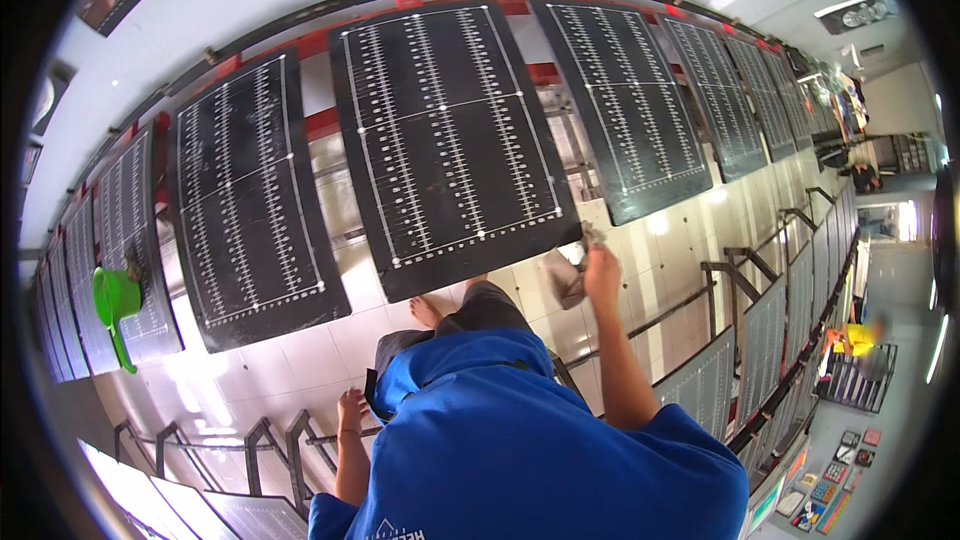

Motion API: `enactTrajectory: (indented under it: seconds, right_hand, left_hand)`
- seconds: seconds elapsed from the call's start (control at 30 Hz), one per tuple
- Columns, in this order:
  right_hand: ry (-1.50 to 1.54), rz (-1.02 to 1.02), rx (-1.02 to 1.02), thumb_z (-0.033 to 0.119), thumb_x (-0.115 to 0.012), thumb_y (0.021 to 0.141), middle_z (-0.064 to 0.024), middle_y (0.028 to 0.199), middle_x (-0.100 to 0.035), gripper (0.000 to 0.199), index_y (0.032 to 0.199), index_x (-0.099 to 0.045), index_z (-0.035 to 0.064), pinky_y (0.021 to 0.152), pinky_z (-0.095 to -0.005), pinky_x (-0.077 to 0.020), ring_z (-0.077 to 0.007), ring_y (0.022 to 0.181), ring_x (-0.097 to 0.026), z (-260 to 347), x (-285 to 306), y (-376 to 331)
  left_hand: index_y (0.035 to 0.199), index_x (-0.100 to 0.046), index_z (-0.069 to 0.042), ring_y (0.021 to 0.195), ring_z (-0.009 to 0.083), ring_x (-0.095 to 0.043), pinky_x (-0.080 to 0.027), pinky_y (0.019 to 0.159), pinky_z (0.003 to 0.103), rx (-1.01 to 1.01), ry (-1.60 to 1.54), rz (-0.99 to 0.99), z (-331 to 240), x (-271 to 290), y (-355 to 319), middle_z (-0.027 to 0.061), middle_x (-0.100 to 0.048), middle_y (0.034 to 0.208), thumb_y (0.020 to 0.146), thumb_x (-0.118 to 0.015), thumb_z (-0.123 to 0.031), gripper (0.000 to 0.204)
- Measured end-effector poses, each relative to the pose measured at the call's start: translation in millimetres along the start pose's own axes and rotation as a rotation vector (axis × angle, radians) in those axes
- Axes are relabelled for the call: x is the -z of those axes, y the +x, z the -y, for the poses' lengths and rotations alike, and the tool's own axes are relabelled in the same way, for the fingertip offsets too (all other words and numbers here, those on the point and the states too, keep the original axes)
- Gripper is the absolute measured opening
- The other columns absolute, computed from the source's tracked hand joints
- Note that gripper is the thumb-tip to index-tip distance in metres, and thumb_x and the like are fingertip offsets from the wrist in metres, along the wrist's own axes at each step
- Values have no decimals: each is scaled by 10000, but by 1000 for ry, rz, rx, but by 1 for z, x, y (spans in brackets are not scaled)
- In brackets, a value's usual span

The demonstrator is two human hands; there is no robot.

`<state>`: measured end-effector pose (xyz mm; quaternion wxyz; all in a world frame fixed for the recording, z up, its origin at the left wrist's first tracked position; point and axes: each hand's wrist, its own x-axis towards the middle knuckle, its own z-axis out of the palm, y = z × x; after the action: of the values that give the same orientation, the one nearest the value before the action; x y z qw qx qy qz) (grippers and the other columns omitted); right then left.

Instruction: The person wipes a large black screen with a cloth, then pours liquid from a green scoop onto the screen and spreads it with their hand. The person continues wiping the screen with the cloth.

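Two hands are at work below a row of hanging black panels. Nearest, the left hand (351, 409) rests on a metal rack rail (300, 437), fingers curled over it. Higher up, the right hand (601, 271) has its fingers pinched on a small cloth (592, 236), pressed to the lower right corner of the middle black panel (450, 130). Judging by this, wiping has only reached that corner; neighbouring panels (250, 200) beyond look untouched.
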<state>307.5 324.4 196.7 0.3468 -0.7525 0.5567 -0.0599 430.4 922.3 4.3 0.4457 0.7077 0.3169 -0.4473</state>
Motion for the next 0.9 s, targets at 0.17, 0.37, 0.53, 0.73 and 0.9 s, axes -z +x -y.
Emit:
enactTrajectory:
  seconds: [0.17, 0.37, 0.53, 0.73, 0.9]
  right_hand:
    - [678, -2, 114, 238, -491, 935, -122, 1180, -616, 473, 1312, -538, -43, 940, -295, -464, -199, 1078, -589, 61, 20, 23]
    - [103, -230, 660, 137, -542, 953, -76, 1240, -600, 326, 1227, -598, -30, 938, -293, -444, -177, 1104, -568, 140, 59, 6]
    - [515, -123, 562, 167, -517, 999, -85, 1088, -668, 305, 1206, -618, -33, 877, -312, -481, -204, 954, -634, 179, 62, 7]
    - [786, 100, 153, 194, -460, 1037, -172, 1220, -629, 303, 1290, -556, 55, 863, -404, -542, -266, 1061, -648, 136, 50, 84]
    - [371, -141, 461, 90, -473, 989, -156, 1224, -651, 301, 1252, -604, 24, 979, -367, -481, -251, 1152, -621, 94, 3, 95]
  left_hand:
    - [1008, -664, -41, 839, 121, -553, -439, 751, 312, -340, 117, 50, 8, 5, 9, 27, -645, 911, 989, -527, -414, 398]
    - [1078, -638, -57, 781, 145, -600, -478, 687, 312, -192, 107, 49, -32, -11, -16, 46, -659, 946, 996, -503, -431, 406]
    - [1126, -604, -57, 754, 167, -617, -501, 649, 333, -51, -30, 18, -10, -1, -7, 59, -652, 950, 1002, -476, -451, 433]
    - [1120, -612, -53, 757, 171, -598, -503, 657, 340, -35, -32, -8, 1, -18, -15, 53, -638, 938, 1001, -482, -451, 436]
    - [1071, -648, -46, 729, 155, -553, -466, 638, 326, -150, 16, -18, 13, -23, -20, 33, -624, 888, 976, -512, -467, 453]
